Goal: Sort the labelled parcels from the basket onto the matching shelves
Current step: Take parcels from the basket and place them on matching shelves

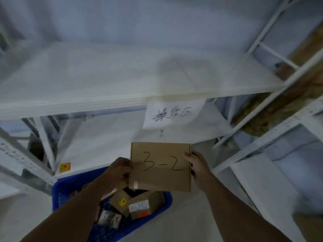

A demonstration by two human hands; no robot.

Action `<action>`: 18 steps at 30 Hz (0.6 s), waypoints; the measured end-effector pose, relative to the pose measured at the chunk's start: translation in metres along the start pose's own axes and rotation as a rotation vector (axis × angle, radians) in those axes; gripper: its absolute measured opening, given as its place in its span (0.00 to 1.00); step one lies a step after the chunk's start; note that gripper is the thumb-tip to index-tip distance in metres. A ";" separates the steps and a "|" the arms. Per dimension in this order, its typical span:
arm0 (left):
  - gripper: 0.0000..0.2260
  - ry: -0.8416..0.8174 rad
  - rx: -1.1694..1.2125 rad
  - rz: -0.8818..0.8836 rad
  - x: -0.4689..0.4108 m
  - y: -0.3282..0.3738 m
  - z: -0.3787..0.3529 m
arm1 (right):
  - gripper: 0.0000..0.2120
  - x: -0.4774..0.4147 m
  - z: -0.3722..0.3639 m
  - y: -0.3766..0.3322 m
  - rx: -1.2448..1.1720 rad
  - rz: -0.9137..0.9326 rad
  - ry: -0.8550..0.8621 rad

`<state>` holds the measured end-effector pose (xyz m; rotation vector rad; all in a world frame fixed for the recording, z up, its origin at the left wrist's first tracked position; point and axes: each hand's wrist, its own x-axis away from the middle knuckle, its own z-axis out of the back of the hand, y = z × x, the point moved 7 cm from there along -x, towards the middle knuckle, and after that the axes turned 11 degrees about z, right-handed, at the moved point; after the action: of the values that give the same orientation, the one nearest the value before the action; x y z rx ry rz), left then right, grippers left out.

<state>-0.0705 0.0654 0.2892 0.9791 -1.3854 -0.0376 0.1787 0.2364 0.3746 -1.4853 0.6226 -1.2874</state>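
A flat brown cardboard parcel [160,166] with "3-2" handwritten on its face is held upright above the blue basket [70,187]. My left hand [120,169] grips its left edge and my right hand [196,165] grips its right edge, thumb on the front. Several small cardboard parcels [138,204] with stickers lie in the basket below. A white shelf [87,81] spans the view above the parcel.
A paper sign [173,114] with handwritten characters hangs from the shelf's front edge. White metal uprights stand at left [21,159] and right [272,137]. A lower shelf unit [262,180] is at right. A yellow sticker [65,167] sits near the left frame.
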 end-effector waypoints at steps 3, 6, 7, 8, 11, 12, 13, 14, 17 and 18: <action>0.15 -0.074 -0.067 -0.093 0.049 0.063 -0.077 | 0.11 0.043 0.083 -0.068 -0.077 0.057 0.134; 0.18 -0.233 -0.189 -0.193 0.108 0.109 -0.178 | 0.10 0.094 0.175 -0.126 -0.117 0.132 0.254; 0.18 -0.298 -0.221 -0.233 0.135 0.122 -0.214 | 0.13 0.117 0.210 -0.144 -0.142 0.164 0.307; 0.18 -0.348 -0.247 -0.259 0.160 0.130 -0.246 | 0.16 0.137 0.242 -0.157 -0.166 0.191 0.353; 0.17 -0.481 -0.377 -0.342 0.234 0.143 -0.337 | 0.21 0.213 0.327 -0.189 -0.205 0.251 0.490; 0.17 -0.523 -0.414 -0.376 0.263 0.145 -0.367 | 0.21 0.245 0.355 -0.198 -0.220 0.272 0.543; 0.17 -0.565 -0.434 -0.398 0.290 0.145 -0.393 | 0.22 0.274 0.380 -0.205 -0.243 0.302 0.586; 0.17 -0.599 -0.464 -0.423 0.317 0.144 -0.420 | 0.23 0.307 0.404 -0.211 -0.257 0.336 0.624; 0.18 -0.687 -0.534 -0.506 0.400 0.140 -0.482 | 0.30 0.396 0.455 -0.227 -0.212 0.374 0.640; 0.19 -0.702 -0.537 -0.529 0.427 0.137 -0.498 | 0.32 0.424 0.466 -0.230 -0.174 0.369 0.624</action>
<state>0.3766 0.1906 0.7725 0.8705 -1.5667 -1.1829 0.6821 0.1117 0.7997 -1.0150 1.3758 -1.4193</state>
